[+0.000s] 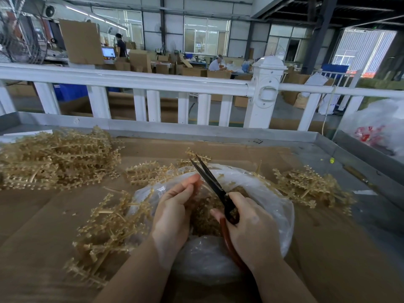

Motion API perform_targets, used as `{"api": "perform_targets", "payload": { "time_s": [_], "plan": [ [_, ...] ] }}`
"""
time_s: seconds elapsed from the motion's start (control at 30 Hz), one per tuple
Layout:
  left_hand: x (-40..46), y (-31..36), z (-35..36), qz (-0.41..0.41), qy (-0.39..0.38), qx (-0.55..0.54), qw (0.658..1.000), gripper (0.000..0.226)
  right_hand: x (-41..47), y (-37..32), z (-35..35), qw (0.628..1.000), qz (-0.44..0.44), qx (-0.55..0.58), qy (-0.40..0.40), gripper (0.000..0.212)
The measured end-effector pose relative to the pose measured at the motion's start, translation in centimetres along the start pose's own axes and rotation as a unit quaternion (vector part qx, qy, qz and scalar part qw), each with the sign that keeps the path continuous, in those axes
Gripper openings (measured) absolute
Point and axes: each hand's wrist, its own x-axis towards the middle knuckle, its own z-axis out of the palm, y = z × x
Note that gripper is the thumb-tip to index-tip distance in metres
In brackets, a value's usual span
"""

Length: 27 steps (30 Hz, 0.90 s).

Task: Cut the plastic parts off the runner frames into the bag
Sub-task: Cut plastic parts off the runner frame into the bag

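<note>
Nearest to me, both forearms reach forward over the clear plastic bag [271, 206], which sits open on the cardboard sheet [43, 215] covering the table. My right hand [251, 228] grips the scissors [215, 186], fingers curled through the reddish-brown handle loops, the thumb lying along the upper side. Their dark blades stand slightly parted and point up and away from me, tips above the far rim of the bag. My left hand [175, 213] hovers over the bag's left side with fingers bent inward and fingertips drawn together near the blades; whether it pinches a small piece I cannot tell, since the fingers hide whatever might be between them. Inside the bag lies a heap of cut tan parts [206, 217], right between my two hands.

Runner frames lie all around. One tangled frame [109, 224] rests just left of the bag, partly touching its edge. A large pile of frames [54, 158] fills the far left of the cardboard. More frames [150, 171] sit just beyond the bag, and another cluster [310, 186] spreads to its right.

Beyond the table's metal rim [196, 130] runs a white railing [131, 80]. Past it, a workshop floor holds cardboard boxes [140, 60] and people working at a distance.
</note>
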Motion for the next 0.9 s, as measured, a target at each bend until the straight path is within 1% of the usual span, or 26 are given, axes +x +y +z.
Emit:
{"api": "perform_targets", "payload": {
  "time_s": [0.13, 0.23, 0.4, 0.53, 0.67, 0.9],
  "plan": [
    [-0.08, 0.12, -0.05, 0.002, -0.029, 0.011, 1.000, 0.033, 0.00, -0.01, -0.08, 1.000, 0.005, 0.015, 0.015, 0.035],
    [-0.06, 0.12, -0.17, 0.019, -0.018, 0.010, 1.000, 0.036, -0.04, -0.03, -0.16, 1.000, 0.011, 0.024, 0.016, 0.036],
    [-0.04, 0.36, -0.08, 0.056, 0.012, -0.023, 0.998, 0.049, -0.14, -0.07, -0.15, 1.000, 0.006, 0.003, -0.003, 0.031],
    [0.08, 0.61, -0.19, 0.070, 0.040, -0.051, 0.995, 0.044, -0.21, -0.02, 0.00, 1.000, -0.008, -0.007, -0.020, 0.032],
    [0.03, 0.76, -0.21, 0.070, 0.043, -0.068, 0.994, 0.040, -0.27, 0.05, 0.13, 0.999, -0.018, -0.025, -0.035, 0.033],
    [0.25, 0.73, -0.13, 0.074, 0.064, -0.087, 0.991, 0.042, -0.24, 0.02, 0.19, 0.998, -0.022, -0.039, -0.051, 0.032]
  ]
}}
